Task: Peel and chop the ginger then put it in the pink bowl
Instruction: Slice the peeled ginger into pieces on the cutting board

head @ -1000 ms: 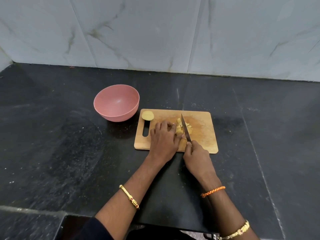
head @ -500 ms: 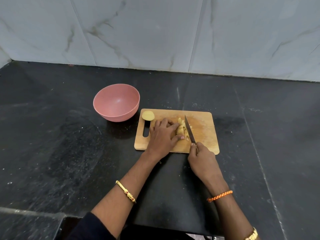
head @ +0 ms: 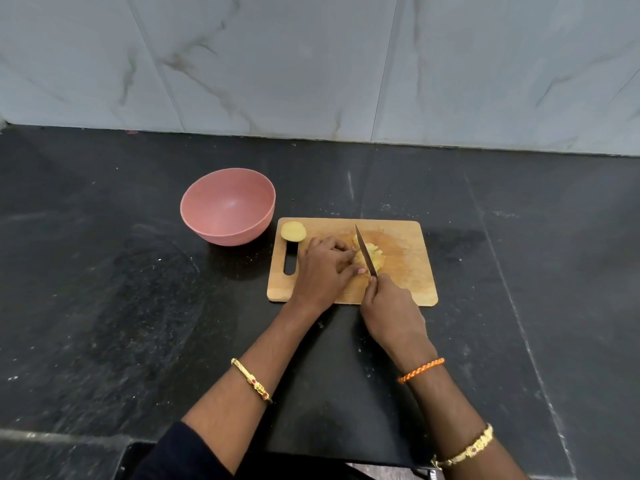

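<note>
Left hand [head: 323, 268] clamps ginger [head: 372, 259] on its left, right hand [head: 391, 306] gripping knife [head: 366, 250], blade running front-to-back, probably mid-cut.

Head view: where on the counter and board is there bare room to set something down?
Free: black stone counter left of the round pink bowl, and right of the wooden cutting board. The board's right strip is bare. Crowded: board centre, with left hand, right hand, knife, chopped ginger.
</note>
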